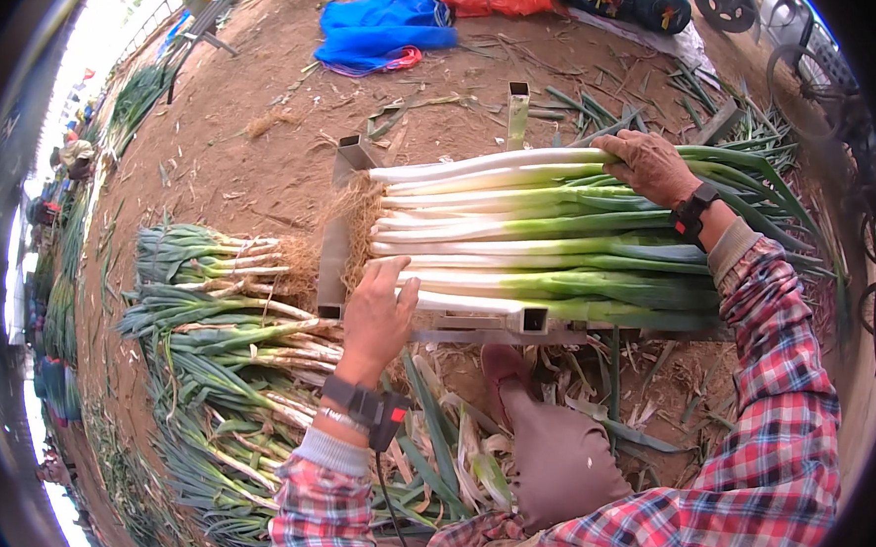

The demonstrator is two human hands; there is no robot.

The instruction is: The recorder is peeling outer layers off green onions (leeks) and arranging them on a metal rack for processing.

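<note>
A row of leeks (pixel 490 227) lies side by side in a metal frame (pixel 332 258), white shanks to the left and green leaves to the right. Their fibrous roots (pixel 357 210) crowd against the frame's left plate. My left hand (pixel 374 315) rests by the root ends at the near left corner, thumb and forefinger apart, touching the nearest stalks; its other fingers are partly hidden. At the far right side, my right hand (pixel 652 166) has its fingers bent over the farthest leek where the white turns green. Its palm side is out of sight.
Smaller leeks (pixel 227 332) lie in bundles on the soil left of the frame. Upright square posts (pixel 518 114) stand at the frame's edges. Loose leaves (pixel 440 432) litter the ground around my leg (pixel 567 459). Farther off lie a blue cloth (pixel 381 28) and a red bag (pixel 497 1).
</note>
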